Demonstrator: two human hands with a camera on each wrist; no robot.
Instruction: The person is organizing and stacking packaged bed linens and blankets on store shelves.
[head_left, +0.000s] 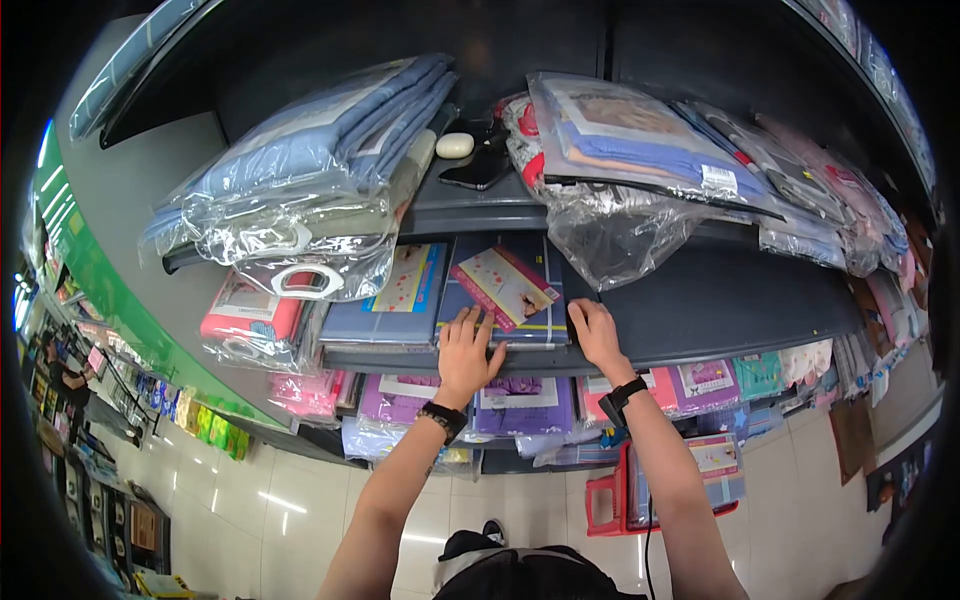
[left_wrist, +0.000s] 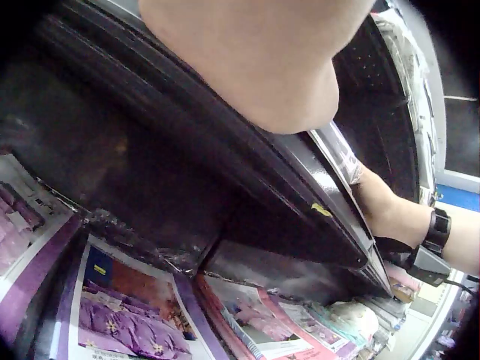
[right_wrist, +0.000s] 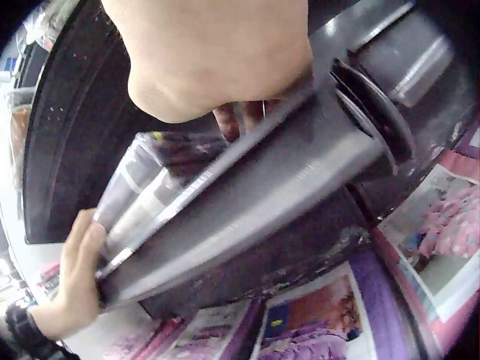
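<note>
A flat plastic-wrapped package (head_left: 462, 262) of dark blue checked fabric lies on the middle shelf, with a pink and yellow label card on top. My left hand (head_left: 466, 350) rests on its front part, fingers pointing inward and thumb out to the right. At its right side my right hand (head_left: 597, 332) stands with its fingertips by the package's edge. In the right wrist view, the fingers show right beside the end of the wrapped package (right_wrist: 139, 191). A second blue package (head_left: 385, 322) with a yellow and blue label lies to the left.
Bagged bedding (head_left: 300, 140) is stacked on the shelf above, and more bagged sets (head_left: 650, 140) hang over its edge at right. A phone (head_left: 474, 172) and a white oval case (head_left: 455, 146) lie between. Purple packages (head_left: 522, 410) fill the shelf below. A red stool (head_left: 605, 505) stands on the floor.
</note>
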